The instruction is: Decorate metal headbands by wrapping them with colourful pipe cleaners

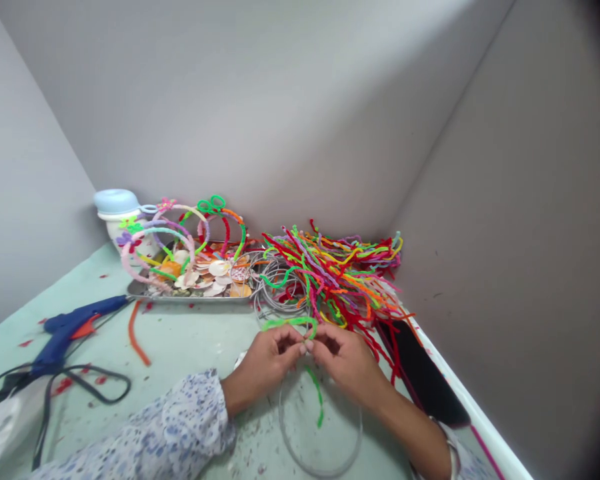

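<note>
Left hand (267, 360) and right hand (349, 363) pinching green pipe cleaner (291, 322) where fingertips meet, equally near; one end runs leftward beyond left hand, other points nearward within wire hoop (325, 474).

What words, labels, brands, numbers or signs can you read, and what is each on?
None: no readable text on the glue gun, bottle, dark flat slab, green pipe cleaner or wire ring.
Too blurred to tell: any marking on the white object at the left edge.

Pale-green table (195, 347), apparently grey walls (280, 113)
</note>
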Motion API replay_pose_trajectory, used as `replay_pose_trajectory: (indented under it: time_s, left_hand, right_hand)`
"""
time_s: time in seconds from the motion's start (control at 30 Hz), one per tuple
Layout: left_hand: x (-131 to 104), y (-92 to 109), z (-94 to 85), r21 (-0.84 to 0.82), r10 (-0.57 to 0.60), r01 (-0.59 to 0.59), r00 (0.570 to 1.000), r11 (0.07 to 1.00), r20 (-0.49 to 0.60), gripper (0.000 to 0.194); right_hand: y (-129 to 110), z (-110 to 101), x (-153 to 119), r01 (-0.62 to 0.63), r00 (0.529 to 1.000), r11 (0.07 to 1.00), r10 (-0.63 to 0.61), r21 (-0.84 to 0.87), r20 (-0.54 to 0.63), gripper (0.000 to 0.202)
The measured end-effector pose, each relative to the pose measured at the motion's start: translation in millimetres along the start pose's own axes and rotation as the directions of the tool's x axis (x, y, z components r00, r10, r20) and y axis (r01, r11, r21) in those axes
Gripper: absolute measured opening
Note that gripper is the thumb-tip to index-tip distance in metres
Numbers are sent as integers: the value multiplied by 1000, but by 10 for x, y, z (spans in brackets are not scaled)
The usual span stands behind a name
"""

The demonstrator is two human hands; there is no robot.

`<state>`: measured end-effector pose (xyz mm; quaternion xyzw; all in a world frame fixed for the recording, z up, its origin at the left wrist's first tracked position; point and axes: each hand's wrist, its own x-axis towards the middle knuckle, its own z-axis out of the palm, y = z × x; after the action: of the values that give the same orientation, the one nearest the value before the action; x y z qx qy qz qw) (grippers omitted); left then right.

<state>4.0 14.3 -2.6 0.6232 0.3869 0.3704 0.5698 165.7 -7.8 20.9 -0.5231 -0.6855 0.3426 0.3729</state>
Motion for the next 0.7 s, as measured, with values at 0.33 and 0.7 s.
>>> replay_pose_trajectory:
  time_s: [0.33,0.7]
  left_hand:
    - [4,-93,-13,30,5,-6,999,1000,35,16]
    - [-9,-86,-1,3,6,-6,998,1000,63,18]
  right_hand:
    - [175,161,-3,-68,996,970,79,232,-38,21]
    - [233,206,-26,-71,995,944,88,321,-41,18]
